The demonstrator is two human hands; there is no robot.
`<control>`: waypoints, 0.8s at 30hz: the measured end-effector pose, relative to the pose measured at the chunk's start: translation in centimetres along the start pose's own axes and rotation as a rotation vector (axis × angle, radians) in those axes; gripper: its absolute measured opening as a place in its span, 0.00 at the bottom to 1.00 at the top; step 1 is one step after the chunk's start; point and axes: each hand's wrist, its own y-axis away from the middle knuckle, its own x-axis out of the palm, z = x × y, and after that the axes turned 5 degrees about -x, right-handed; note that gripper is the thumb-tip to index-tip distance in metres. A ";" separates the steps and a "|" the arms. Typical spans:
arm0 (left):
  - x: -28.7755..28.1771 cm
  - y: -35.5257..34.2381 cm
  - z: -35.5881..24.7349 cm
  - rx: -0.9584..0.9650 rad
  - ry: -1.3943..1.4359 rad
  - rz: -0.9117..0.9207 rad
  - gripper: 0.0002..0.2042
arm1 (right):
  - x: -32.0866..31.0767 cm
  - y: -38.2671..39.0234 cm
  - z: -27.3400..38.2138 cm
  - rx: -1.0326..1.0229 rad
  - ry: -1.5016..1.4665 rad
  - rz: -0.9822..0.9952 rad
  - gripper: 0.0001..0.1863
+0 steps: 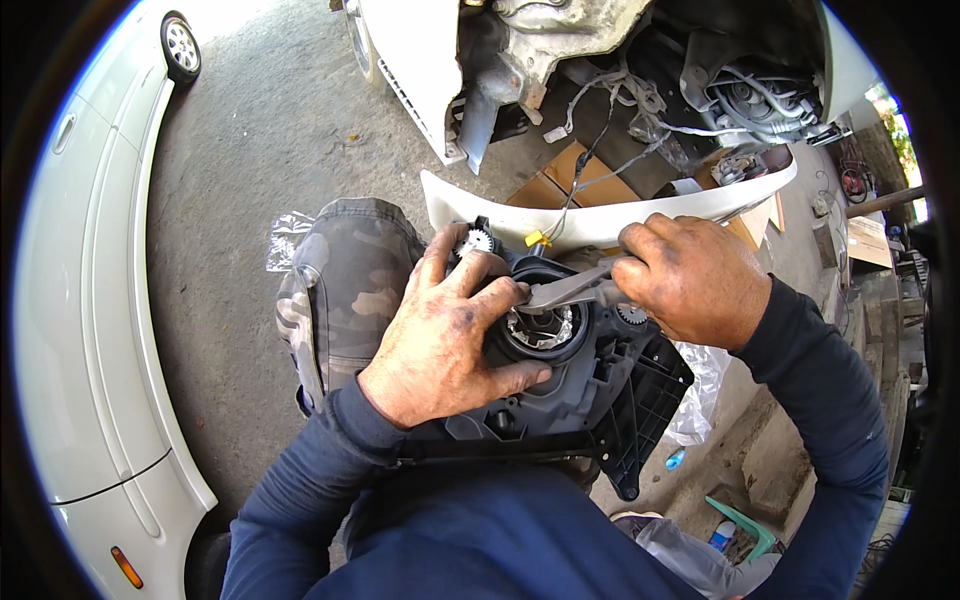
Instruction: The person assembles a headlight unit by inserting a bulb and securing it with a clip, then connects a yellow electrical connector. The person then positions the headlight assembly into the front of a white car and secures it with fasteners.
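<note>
A black headlight housing (575,392) lies back side up across my lap. Its round opening (545,330) has a dark rim and a shiny silver inside. My left hand (445,325) rests on the housing with fingers spread, thumb below the opening. Its index fingertip touches the jaw end of grey metal pliers (565,288), which lie over the opening. Around their handles my right hand (685,280) is closed. A white gear wheel (474,243) shows by my left fingers, and another toothed wheel (632,314) sits under my right hand. The pliers' exact tips are hard to make out.
Ahead stands a white car with its front opened, wires (625,95) hanging out. A white bumper (620,217) lies below it, near cardboard (572,180). Another white car (95,300) stands at left. Clear plastic wrap (700,390) and a green plastic piece (745,525) lie right.
</note>
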 end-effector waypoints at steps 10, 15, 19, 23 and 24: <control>0.2 0.4 0.5 0.058 0.015 -0.021 0.38 | -0.2 -0.3 -0.5 -0.003 -0.039 0.114 0.10; 0.2 0.3 0.6 0.083 0.001 -0.017 0.35 | -1.4 -0.6 -0.5 -0.071 0.045 0.091 0.07; 0.1 0.3 0.6 0.099 -0.054 -0.022 0.36 | -1.9 -0.8 -0.2 -0.084 0.099 0.068 0.06; 0.0 0.4 0.7 0.095 -0.042 -0.006 0.36 | -1.5 -0.9 -0.1 -0.094 0.096 0.044 0.06; -0.1 0.4 0.8 0.092 -0.036 -0.004 0.35 | -1.2 -0.9 -0.1 -0.092 0.075 0.039 0.06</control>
